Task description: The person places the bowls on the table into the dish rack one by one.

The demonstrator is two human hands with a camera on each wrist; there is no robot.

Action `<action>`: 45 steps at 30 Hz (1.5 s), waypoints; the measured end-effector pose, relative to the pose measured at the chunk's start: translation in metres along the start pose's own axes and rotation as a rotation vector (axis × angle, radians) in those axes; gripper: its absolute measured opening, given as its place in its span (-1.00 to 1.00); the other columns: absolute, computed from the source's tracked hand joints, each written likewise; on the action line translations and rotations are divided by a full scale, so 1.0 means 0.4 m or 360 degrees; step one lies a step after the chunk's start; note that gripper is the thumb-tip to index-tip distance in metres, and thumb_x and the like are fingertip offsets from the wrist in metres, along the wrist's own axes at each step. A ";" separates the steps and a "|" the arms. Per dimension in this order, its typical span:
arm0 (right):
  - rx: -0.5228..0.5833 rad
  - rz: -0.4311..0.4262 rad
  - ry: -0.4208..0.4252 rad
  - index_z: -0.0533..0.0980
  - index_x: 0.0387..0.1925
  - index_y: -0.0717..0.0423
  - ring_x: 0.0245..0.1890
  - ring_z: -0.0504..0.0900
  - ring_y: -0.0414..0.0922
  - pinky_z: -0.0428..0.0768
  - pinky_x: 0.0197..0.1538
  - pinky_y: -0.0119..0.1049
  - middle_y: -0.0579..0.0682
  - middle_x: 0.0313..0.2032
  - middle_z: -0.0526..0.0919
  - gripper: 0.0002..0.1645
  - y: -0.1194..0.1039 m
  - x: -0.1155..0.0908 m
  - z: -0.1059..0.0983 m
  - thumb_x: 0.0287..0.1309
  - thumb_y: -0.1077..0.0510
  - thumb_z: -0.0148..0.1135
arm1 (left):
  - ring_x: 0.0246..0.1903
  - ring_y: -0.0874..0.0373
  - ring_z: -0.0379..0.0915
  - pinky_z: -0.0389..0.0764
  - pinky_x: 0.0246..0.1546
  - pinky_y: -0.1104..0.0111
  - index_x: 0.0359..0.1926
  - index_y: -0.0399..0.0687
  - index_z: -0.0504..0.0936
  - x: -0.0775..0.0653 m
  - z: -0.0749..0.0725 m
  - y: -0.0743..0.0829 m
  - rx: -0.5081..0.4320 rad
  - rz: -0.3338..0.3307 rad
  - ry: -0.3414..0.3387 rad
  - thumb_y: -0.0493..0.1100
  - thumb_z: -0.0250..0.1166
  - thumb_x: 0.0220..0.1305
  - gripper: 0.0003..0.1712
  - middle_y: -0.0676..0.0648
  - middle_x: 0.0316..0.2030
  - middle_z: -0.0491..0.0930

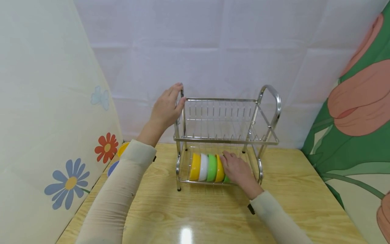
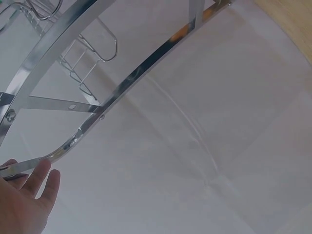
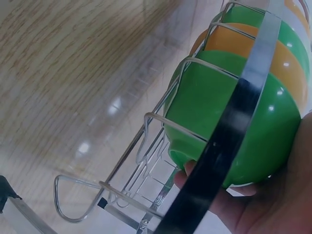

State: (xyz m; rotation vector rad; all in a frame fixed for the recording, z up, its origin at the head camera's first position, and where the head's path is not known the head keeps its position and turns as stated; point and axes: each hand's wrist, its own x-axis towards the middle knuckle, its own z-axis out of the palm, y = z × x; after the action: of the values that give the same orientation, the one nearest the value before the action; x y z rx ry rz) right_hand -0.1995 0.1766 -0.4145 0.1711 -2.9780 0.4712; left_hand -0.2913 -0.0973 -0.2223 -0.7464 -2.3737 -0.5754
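A two-tier metal dish rack (image 1: 225, 139) stands on the table. My left hand (image 1: 166, 107) grips the curved handle at its upper left, with the bar between thumb and fingers in the left wrist view. On the lower tier, my right hand (image 1: 239, 171) holds a green bowl (image 3: 209, 97) by its side, fingertips around the edge. That bowl stands on its side at the right end of a row. To its left follow a yellow bowl (image 1: 219, 168), another green bowl (image 1: 212, 167), a white bowl (image 1: 203, 167) and a further yellow bowl (image 1: 195, 166).
Behind my left forearm, a yellow item (image 1: 123, 148) and a blue item (image 1: 112, 167) show in part at the table's left edge. A white cloth (image 1: 213, 51) hangs behind the rack. Flower-patterned panels flank the wooden table (image 1: 164, 217).
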 end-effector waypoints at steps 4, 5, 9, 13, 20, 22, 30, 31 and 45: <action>-0.0023 -0.0016 0.0034 0.33 0.43 0.10 0.01 0.63 0.26 0.64 -0.02 0.22 0.25 0.20 0.55 -0.23 -0.005 -0.001 0.006 0.58 -0.29 -0.44 | 0.46 -0.08 0.20 0.20 0.49 0.14 0.48 -0.21 0.28 0.000 -0.001 0.000 -0.0002 0.0004 0.0016 0.02 -0.01 0.57 -0.39 -0.12 0.50 0.25; -0.0030 -0.0019 0.0042 0.34 0.42 0.10 -0.01 0.63 0.25 0.65 -0.04 0.21 0.25 0.19 0.56 -0.24 -0.006 -0.001 0.007 0.58 -0.29 -0.44 | 0.46 -0.08 0.20 0.20 0.49 0.15 0.47 -0.21 0.29 0.000 -0.001 0.000 -0.0003 0.0003 0.0020 0.02 -0.01 0.57 -0.39 -0.12 0.50 0.25; -0.0038 -0.0021 0.0061 0.35 0.39 0.10 -0.04 0.63 0.25 0.66 -0.08 0.18 0.25 0.15 0.58 -0.27 -0.011 -0.003 0.013 0.58 -0.27 -0.40 | 0.46 -0.07 0.19 0.19 0.50 0.16 0.47 -0.20 0.29 -0.002 -0.003 -0.001 -0.0009 -0.0010 0.0029 0.01 -0.01 0.57 -0.39 -0.12 0.49 0.26; -0.0043 -0.0005 0.0059 0.35 0.40 0.10 -0.04 0.63 0.26 0.66 -0.08 0.19 0.26 0.16 0.57 -0.28 -0.017 -0.004 0.014 0.59 -0.26 -0.40 | 0.46 -0.07 0.20 0.19 0.49 0.16 0.46 -0.20 0.31 -0.004 -0.003 -0.003 -0.0011 -0.0005 0.0053 0.00 0.00 0.57 -0.40 -0.12 0.49 0.27; -0.0030 0.0026 0.0065 0.30 0.44 0.10 0.02 0.61 0.30 0.64 -0.05 0.23 0.29 0.23 0.51 -0.26 -0.018 -0.006 0.014 0.58 -0.27 -0.40 | 0.45 -0.08 0.23 0.22 0.48 0.15 0.44 -0.22 0.34 -0.006 -0.005 -0.001 -0.0024 -0.0004 0.0085 0.00 0.02 0.55 -0.41 -0.13 0.47 0.30; -0.0027 0.0030 0.0082 0.29 0.44 0.12 0.03 0.61 0.30 0.64 -0.04 0.24 0.32 0.24 0.50 -0.26 -0.018 -0.007 0.014 0.58 -0.27 -0.38 | 0.44 -0.08 0.23 0.23 0.48 0.15 0.44 -0.21 0.34 -0.007 -0.006 0.000 -0.0020 -0.0009 0.0084 0.00 0.02 0.55 -0.41 -0.13 0.47 0.30; -0.0031 0.0034 0.0105 0.26 0.46 0.18 0.01 0.62 0.31 0.65 -0.04 0.22 0.36 0.23 0.50 -0.19 -0.017 -0.015 0.001 0.56 -0.32 -0.37 | 0.46 -0.05 0.21 0.22 0.48 0.16 0.45 -0.19 0.33 -0.005 -0.002 -0.002 0.0000 -0.0027 0.0072 0.00 0.00 0.56 -0.42 -0.10 0.48 0.29; -0.0029 0.0031 0.0111 0.26 0.47 0.18 0.03 0.61 0.31 0.65 -0.02 0.22 0.36 0.23 0.50 -0.18 -0.016 -0.015 -0.003 0.55 -0.33 -0.37 | 0.46 -0.05 0.21 0.22 0.48 0.16 0.45 -0.19 0.33 -0.005 -0.002 -0.002 -0.0001 -0.0029 0.0071 0.00 0.00 0.56 -0.42 -0.10 0.48 0.29; 0.0005 -0.0160 0.0148 0.31 0.42 0.21 0.39 0.28 0.35 0.26 0.40 0.32 0.33 0.42 0.31 -0.28 -0.044 -0.069 -0.111 0.58 -0.22 -0.23 | 0.46 -0.04 0.21 0.22 0.49 0.18 0.44 -0.19 0.34 -0.008 -0.005 0.001 -0.0017 -0.0037 0.0087 0.00 0.00 0.56 -0.42 -0.09 0.48 0.29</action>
State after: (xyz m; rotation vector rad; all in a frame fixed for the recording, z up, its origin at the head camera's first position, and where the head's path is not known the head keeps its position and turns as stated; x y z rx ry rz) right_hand -0.1656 0.1762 -0.3709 0.2896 -2.8618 0.4589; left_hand -0.2882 -0.0990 -0.2228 -0.6997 -2.3336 -0.6108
